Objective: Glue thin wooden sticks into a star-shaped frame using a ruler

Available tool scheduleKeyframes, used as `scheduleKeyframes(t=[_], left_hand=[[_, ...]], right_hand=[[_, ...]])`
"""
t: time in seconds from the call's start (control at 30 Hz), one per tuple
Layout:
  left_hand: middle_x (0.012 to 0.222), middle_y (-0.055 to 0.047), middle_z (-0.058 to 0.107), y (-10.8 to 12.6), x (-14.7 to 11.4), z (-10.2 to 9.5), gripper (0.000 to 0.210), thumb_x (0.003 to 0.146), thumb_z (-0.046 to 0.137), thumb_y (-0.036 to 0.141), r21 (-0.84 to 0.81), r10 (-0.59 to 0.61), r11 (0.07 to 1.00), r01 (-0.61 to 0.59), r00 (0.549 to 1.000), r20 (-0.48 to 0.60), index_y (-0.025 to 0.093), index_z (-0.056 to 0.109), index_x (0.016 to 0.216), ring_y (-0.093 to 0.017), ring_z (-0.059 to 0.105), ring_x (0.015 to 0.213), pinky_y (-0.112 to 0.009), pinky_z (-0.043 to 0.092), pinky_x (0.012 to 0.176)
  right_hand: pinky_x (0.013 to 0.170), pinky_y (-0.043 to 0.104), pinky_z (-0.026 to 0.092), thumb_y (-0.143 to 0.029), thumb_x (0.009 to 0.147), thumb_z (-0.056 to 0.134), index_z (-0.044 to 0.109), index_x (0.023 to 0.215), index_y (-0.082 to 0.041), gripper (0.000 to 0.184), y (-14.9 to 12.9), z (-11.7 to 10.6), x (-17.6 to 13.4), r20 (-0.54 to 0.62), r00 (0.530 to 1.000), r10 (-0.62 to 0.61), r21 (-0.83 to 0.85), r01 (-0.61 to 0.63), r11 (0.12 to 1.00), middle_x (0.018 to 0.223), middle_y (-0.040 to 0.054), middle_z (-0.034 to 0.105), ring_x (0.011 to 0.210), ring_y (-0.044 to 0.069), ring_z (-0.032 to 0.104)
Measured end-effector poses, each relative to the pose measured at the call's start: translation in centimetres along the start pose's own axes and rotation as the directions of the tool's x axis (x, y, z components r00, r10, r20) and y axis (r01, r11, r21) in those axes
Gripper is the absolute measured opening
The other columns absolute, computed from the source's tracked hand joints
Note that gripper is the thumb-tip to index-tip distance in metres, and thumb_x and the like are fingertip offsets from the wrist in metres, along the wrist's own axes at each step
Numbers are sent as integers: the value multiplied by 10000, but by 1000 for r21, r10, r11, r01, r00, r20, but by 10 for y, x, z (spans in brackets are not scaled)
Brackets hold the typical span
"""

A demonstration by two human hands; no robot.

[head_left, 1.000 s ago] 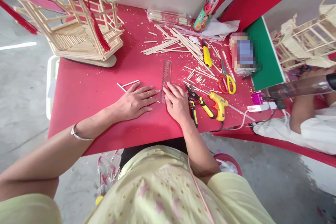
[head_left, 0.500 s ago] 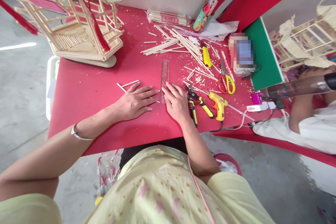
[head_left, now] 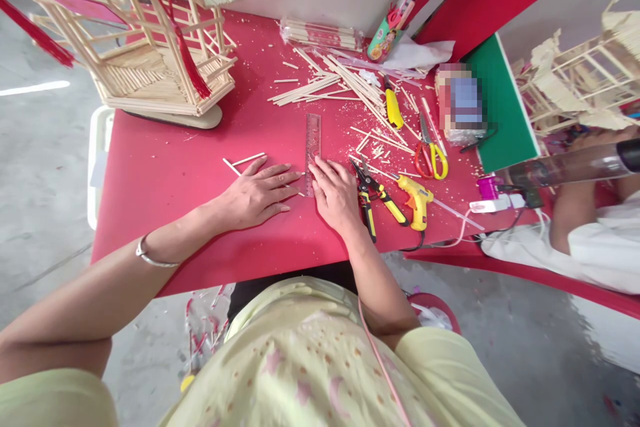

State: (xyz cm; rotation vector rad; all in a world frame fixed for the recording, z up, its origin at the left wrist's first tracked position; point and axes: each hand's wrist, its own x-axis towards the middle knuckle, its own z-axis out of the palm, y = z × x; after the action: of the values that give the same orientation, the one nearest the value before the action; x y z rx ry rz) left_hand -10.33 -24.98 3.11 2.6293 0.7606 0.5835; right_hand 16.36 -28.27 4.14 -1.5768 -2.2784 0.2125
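My left hand [head_left: 253,195] lies palm down on the red table, open, its fingers stretched toward the ruler. Beneath it is a joined piece of thin wooden sticks [head_left: 249,159]; two stick ends show beyond the knuckles, and the rest is hidden. A clear plastic ruler [head_left: 313,133] stands lengthwise away from me, right of my left fingertips. My right hand [head_left: 336,192] holds the ruler's near half against the table, fingers closed together and pressed on its right edge. Small light stick ends show near the ruler's left edge, between my hands.
Right of my hand lie pliers [head_left: 373,190], a yellow glue gun [head_left: 417,200], scissors [head_left: 433,155] and a yellow-handled cutter [head_left: 393,107]. Loose sticks [head_left: 320,88] and scraps lie behind. A stick-built pavilion [head_left: 150,80] stands at left. Another person's arm [head_left: 575,213] is at right.
The ruler has shifted very slightly left under my right hand. My left hand has stayed in place.
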Motion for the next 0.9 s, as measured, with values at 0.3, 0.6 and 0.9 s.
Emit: scheduleKeyframes(t=[0.3,0.6,0.9], left_hand=[[1644,-111,572,0,-1,1,485,1124,483,522,9,-1,1000,1,1000,9,310,660,1523,-342,503,1558,-674,215,1336],[1653,-105,561,0,0,0,476,1127,488,512,31,11,999,-11,1000,15,297,668,1512,-339,507,1559,-671,210,1341],[1636,-111,581,1,0,0,483,1120,488,525,-3,2,1000,-2,1000,-3,318,662,1521,-342,521,1548,-684,196,1346]], right_hand=[[1261,535,409,-297,1142,376,618,1561,-261,485,0,-1,1,-4,1000,-8,-9,8,1000,1673,14,555,1488,288,477],[1254,523,415,-279,1140,393,625,1548,-260,470,-1,-2,0,-13,1000,-17,-25,16,1000,1668,9,561,1482,289,487],[1263,547,416,-280,1131,398,610,1568,-281,486,0,-1,1,-9,1000,-9,-6,9,1000,1670,9,558,1486,294,483]])
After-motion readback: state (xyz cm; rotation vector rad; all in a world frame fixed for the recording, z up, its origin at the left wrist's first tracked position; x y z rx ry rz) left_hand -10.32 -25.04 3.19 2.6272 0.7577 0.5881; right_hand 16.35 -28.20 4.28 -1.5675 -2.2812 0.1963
